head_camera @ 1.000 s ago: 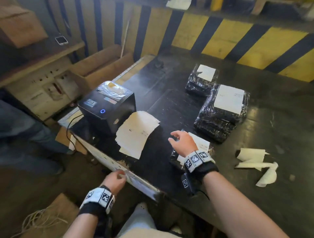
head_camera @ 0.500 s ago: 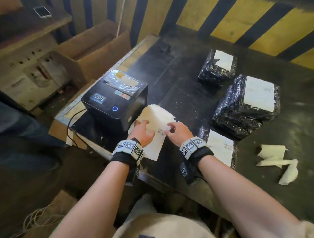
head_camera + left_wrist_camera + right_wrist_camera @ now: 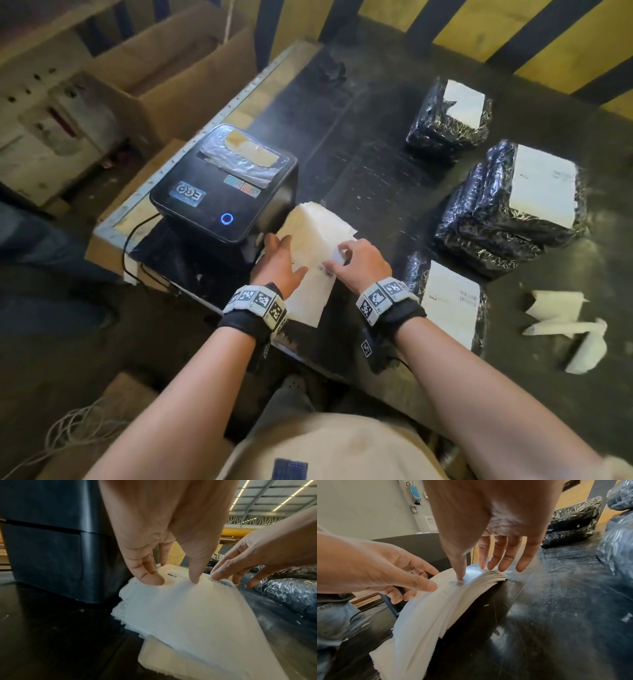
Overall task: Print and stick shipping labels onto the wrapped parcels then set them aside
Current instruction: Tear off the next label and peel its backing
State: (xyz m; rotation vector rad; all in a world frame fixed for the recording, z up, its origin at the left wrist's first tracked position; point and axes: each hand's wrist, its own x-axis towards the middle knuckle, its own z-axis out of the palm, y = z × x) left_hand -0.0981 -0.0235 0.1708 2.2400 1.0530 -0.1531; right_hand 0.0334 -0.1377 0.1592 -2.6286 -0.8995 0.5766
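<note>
A stack of white shipping labels (image 3: 313, 233) (image 3: 188, 608) (image 3: 436, 608) lies in front of the black label printer (image 3: 222, 192) (image 3: 51, 547). My left hand (image 3: 281, 263) (image 3: 173, 580) presses straight fingers onto the stack's left side. The thumb of my right hand (image 3: 342, 257) (image 3: 481, 573) sits on the top label's barcode, and its straight fingertips touch the stack's far edge. Three black wrapped parcels carry labels: one near my right wrist (image 3: 448, 301), a pile (image 3: 507, 205) further right, and one at the back (image 3: 448, 113).
Peeled backing strips (image 3: 561, 322) lie at the right on the dark table (image 3: 370, 164). An open cardboard box (image 3: 178, 68) stands beyond the table's left edge. A yellow-and-black striped wall (image 3: 462, 27) closes the back. The printer's cable (image 3: 137, 236) runs off its left side.
One second ago my left hand was at the table's front edge and my right hand on the near parcel. Both have moved onto the label stack and stay there.
</note>
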